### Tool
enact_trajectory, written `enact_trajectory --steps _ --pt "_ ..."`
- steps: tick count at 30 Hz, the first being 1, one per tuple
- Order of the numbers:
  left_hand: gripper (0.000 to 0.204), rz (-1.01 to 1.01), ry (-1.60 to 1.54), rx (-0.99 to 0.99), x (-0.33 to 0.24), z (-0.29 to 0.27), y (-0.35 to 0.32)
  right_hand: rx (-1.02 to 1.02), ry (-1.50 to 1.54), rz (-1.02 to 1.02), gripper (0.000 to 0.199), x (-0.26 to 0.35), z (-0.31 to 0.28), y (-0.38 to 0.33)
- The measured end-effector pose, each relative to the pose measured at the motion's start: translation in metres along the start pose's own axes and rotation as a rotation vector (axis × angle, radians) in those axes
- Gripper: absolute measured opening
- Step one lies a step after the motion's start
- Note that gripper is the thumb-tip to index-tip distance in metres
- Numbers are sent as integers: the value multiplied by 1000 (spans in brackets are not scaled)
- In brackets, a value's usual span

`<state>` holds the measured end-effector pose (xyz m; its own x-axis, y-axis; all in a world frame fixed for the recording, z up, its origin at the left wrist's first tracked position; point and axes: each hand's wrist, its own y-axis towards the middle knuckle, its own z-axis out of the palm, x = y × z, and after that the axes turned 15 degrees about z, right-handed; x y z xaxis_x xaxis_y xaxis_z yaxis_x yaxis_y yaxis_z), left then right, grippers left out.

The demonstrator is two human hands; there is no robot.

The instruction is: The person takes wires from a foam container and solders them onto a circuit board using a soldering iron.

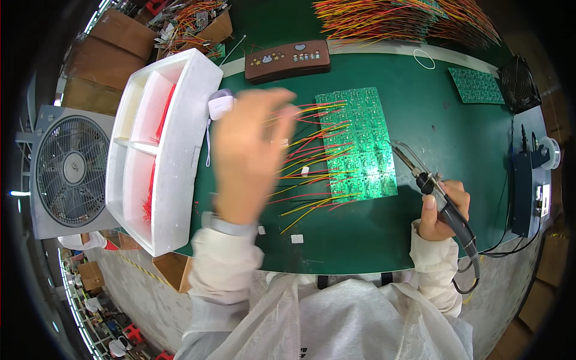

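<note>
My right hand (449, 211) is wrapped round a soldering iron (461, 227) that has a thin curved tube beside its tip. The tip points up and left, close to the right edge of a green circuit board panel (369, 144). Red, yellow and black wires (312, 157) stick out from the panel's left side in several rows. Over the left ends of the upper wires is my left hand (252, 153), smeared by motion. Its fingers reach to the right; whether they hold a wire I cannot make out.
A white foam box (157, 147) with red wires in its compartments stands left, beside a grey fan (73, 168). Behind are a brown pencil case (288, 61) and a large wire bundle (384, 21). Another board panel (477, 85) and a blue soldering station (527, 192) are right.
</note>
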<state>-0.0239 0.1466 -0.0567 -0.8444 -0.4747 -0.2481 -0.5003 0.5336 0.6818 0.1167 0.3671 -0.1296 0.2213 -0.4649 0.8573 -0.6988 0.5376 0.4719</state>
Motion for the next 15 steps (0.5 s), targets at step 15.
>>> enact_trajectory --steps 15 --pt "21 -602 -63 363 226 -95 -25 28 25 -49 26 2 3 4"
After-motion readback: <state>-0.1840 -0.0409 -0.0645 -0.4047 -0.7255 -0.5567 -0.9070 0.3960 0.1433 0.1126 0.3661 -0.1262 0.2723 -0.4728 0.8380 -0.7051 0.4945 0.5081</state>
